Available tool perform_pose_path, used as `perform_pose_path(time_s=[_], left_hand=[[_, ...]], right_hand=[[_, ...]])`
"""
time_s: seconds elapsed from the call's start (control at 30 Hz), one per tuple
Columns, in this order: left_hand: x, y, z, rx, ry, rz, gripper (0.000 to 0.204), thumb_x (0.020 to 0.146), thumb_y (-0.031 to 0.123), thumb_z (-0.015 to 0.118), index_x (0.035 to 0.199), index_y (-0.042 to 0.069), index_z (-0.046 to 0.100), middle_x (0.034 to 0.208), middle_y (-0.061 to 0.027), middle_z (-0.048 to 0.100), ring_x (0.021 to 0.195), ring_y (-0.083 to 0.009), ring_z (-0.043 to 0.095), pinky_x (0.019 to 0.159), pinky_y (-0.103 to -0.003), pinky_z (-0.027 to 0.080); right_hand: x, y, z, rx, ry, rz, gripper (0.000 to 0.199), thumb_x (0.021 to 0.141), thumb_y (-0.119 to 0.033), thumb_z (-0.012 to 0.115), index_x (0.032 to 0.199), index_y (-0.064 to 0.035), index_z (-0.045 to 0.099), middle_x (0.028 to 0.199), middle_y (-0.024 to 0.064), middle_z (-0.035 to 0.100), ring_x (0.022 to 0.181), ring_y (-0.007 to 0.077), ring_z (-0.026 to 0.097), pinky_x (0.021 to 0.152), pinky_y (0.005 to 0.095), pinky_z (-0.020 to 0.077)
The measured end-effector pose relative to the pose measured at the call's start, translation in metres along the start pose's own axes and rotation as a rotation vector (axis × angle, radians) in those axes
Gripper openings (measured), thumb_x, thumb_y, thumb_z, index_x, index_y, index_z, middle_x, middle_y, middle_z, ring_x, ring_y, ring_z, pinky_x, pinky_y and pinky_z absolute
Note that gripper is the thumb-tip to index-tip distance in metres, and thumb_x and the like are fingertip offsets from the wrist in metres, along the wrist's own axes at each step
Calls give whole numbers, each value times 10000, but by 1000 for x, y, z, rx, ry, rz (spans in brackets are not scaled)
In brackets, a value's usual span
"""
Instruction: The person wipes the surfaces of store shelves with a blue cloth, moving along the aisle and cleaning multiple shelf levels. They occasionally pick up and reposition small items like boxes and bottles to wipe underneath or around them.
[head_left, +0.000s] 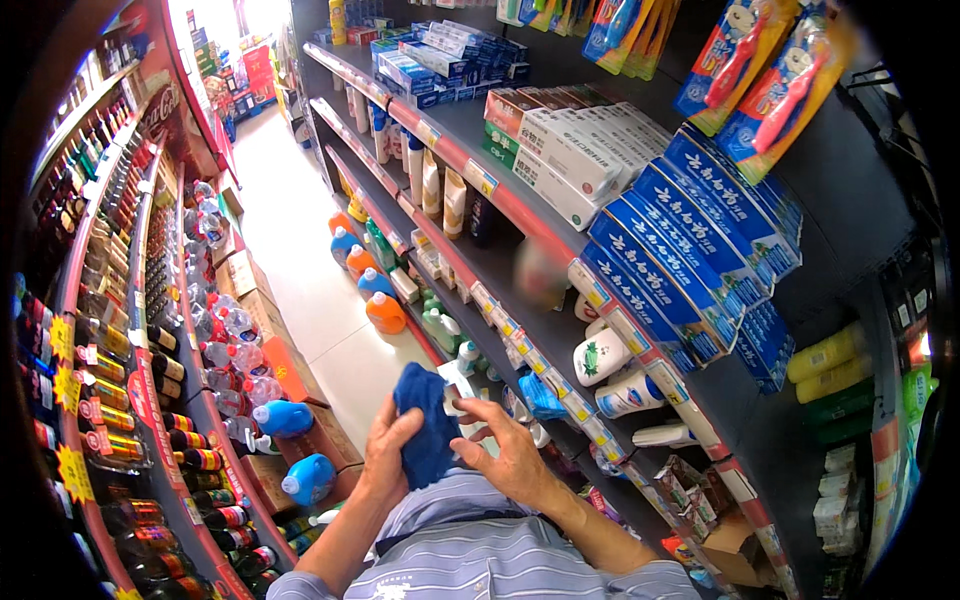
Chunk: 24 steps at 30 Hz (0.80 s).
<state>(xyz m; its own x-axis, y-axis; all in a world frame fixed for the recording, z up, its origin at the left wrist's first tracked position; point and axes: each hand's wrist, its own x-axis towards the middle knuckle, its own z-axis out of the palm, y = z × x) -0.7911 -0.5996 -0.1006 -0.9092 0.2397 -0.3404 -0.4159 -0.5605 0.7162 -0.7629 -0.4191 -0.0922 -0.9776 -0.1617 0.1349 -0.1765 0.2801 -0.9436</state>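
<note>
A dark blue cloth [428, 428] is bunched upright in front of my body, with my left hand [386, 446] closed around its left side. My right hand [508, 452] is just to the right of the cloth, its fingers bent and spread apart from the thumb. Past those fingertips shows a white plastic item [457, 382], partly covered by the cloth and the fingers. Whether my right fingertips touch it, I cannot tell.
Shelves on the right carry blue toothpaste boxes [668, 255], white cartons [580, 150] and a white bottle [601, 357]. Hanging toothbrush packs [790, 90] jut out above. Left shelves hold dark bottles [225, 517]; blue jugs [308, 478] stand beside the aisle floor [300, 270].
</note>
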Motion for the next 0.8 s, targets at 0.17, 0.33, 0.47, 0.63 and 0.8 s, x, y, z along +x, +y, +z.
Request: perform_pose_path(time_s=[0.17, 0.33, 0.47, 0.63, 0.8], left_hand=[[49, 35, -1, 93, 77, 87, 517, 914, 176, 600, 1396, 49, 467, 1200, -102, 622, 982, -231, 671, 841, -386, 582], [117, 80, 3, 187, -47, 186, 544, 885, 180, 558, 1393, 11, 459, 1218, -113, 604, 1047, -197, 634, 901, -338, 536], [184, 130, 11, 445, -173, 366, 565, 921, 209, 559, 1419, -11, 409, 1280, -144, 572, 1127, -198, 589, 975, -312, 473], [290, 196, 43, 778, -277, 750, 560, 908, 253, 684, 1359, -10, 480, 1240, -160, 590, 1133, -204, 574, 985, -316, 448], [384, 246, 89, 1234, -268, 1180, 533, 880, 328, 697, 1323, 58, 575, 1199, -205, 646, 1093, -336, 627, 973, -405, 466]], right_hand=[[31, 16, -5, 9, -52, 136, 472, 913, -158, 673, 1333, -23, 505, 1236, 130, 646, 938, 212, 685, 777, 326, 558], [45, 35, -14, -72, 15, 276, 407, 915, -130, 637, 1298, -28, 544, 1167, 114, 678, 911, 202, 688, 761, 322, 556], [54, 55, -13, -84, 131, 397, 400, 919, -146, 594, 1299, -35, 542, 1151, 129, 684, 913, 243, 690, 778, 340, 552], [75, 62, 8, -138, 274, 470, 371, 910, -129, 604, 1264, -29, 558, 1121, 139, 693, 918, 243, 699, 777, 344, 555], [100, 68, 43, -155, 329, 516, 343, 922, -136, 637, 1244, -44, 564, 1124, 134, 693, 897, 236, 698, 767, 352, 557]])
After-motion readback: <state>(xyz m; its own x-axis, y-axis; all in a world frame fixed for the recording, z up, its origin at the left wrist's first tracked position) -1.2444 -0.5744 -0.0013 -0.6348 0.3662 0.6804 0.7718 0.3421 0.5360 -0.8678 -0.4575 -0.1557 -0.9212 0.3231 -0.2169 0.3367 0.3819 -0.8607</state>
